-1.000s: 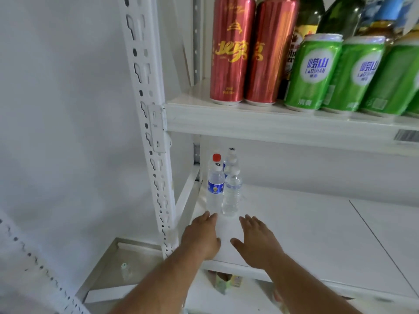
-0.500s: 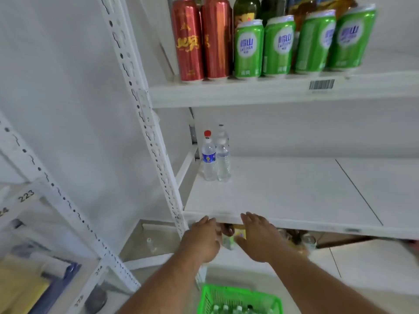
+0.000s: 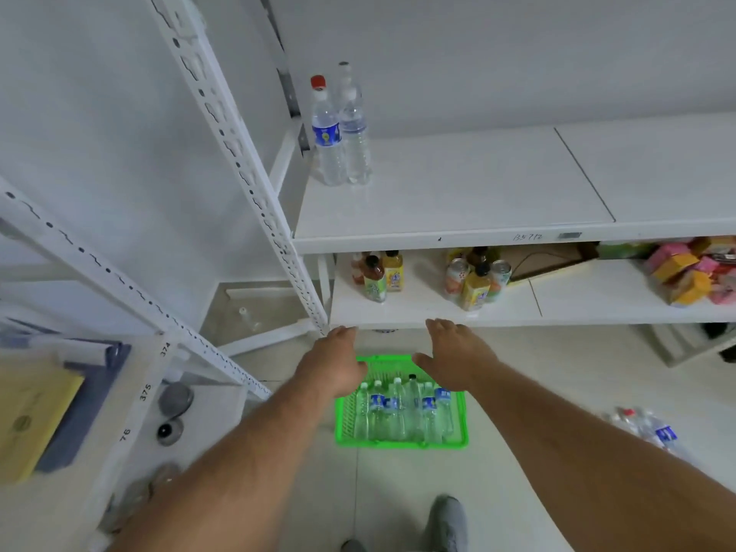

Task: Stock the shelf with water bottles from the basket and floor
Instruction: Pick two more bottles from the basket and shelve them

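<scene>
Green plastic basket (image 3: 401, 404) is sitting on the floor under both hands, holding roughly six water bottles, packed upright; exact count unclear. Left hand (image 3: 333, 362) and right hand (image 3: 454, 354) are hovering apart above it, fingers straight, gripping nothing. Shelf (image 3: 458, 193) is carrying bottles at its back left corner: one red-capped bottle (image 3: 326, 129) and at least two clear ones (image 3: 354, 133) touching it. More loose bottles (image 3: 653, 428) are lying on the floor at right, maybe three. Risk: bottles are crammed together, so grabbing one is likely tipping its neighbours; a careless placement could topple the shelf cluster.
</scene>
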`<state>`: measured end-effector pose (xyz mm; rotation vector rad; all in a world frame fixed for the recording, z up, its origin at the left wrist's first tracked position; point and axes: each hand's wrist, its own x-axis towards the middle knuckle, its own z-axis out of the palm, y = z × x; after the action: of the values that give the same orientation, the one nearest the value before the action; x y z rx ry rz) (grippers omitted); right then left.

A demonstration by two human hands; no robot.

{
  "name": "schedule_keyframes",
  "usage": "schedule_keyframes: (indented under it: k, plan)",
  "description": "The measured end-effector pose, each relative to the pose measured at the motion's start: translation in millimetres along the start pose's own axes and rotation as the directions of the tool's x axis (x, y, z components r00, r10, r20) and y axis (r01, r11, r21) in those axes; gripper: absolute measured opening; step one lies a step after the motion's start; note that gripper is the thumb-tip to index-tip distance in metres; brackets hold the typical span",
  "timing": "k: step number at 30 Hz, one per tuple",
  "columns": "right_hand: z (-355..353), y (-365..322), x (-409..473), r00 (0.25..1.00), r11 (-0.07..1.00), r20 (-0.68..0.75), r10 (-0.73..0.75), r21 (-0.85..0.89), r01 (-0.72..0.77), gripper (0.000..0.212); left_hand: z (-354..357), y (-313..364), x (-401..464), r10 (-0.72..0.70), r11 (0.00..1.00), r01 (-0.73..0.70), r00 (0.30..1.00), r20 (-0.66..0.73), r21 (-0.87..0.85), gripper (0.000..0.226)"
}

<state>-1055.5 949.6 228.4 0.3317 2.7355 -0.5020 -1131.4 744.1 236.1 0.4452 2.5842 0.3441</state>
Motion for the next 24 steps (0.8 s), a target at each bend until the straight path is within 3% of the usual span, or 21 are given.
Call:
schedule_keyframes:
  k: [11, 17, 24]
  plan:
    - [94, -21, -43, 0.96, 0.97, 0.158, 0.23, 0.042, -0.239, 0.079, 76, -71, -16, -0.005, 0.989, 0.031, 0.984, 0.18, -0.146, 0.079]
    - [128, -16, -38, 0.931, 0.951, 0.245, 0.269, 0.082, -0.297, 0.078, 103, -76, -3, -0.013, 0.986, 0.054, 0.968, 0.25, -0.158, 0.079]
    - [160, 18, -2, 0.901, 0.934, 0.357, 0.249, 0.159, -0.321, 0.079, 142, -66, 33, -0.112, 0.943, 0.207, 0.935, 0.337, -0.261, 0.079]
